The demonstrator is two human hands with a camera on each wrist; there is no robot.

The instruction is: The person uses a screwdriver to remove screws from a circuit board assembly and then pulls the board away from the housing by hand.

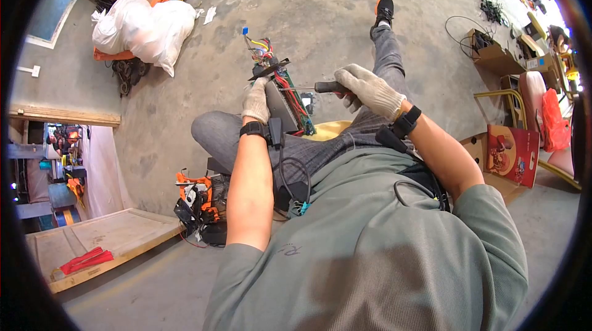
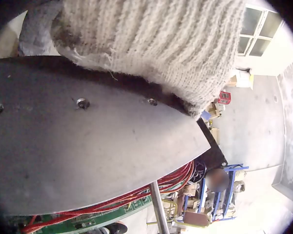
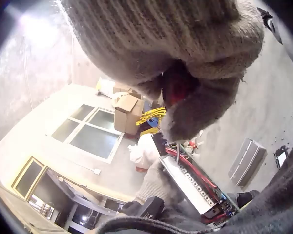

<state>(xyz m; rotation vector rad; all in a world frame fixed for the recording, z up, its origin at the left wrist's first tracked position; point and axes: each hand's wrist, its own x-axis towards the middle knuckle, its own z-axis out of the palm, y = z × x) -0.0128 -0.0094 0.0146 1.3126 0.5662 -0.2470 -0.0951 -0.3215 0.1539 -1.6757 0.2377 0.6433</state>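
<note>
A circuit board assembly lies above the person's lap, with a grey metal plate, a green board and bundled red wires along its side. The gloved left hand grips it by the plate's edge; its fingertips are mostly hidden. Gloved too, the right hand holds a screwdriver by its dark handle. Its metal shaft reaches the side with the red wires in the left wrist view. Several screws dot the plate. Loose wires with a blue connector stick out at the far end.
White sacks stand at the upper left. An orange and black machine part sits by the left arm, near a wooden board. Boxes and a chair are at the right. A grey metal case rests on the floor.
</note>
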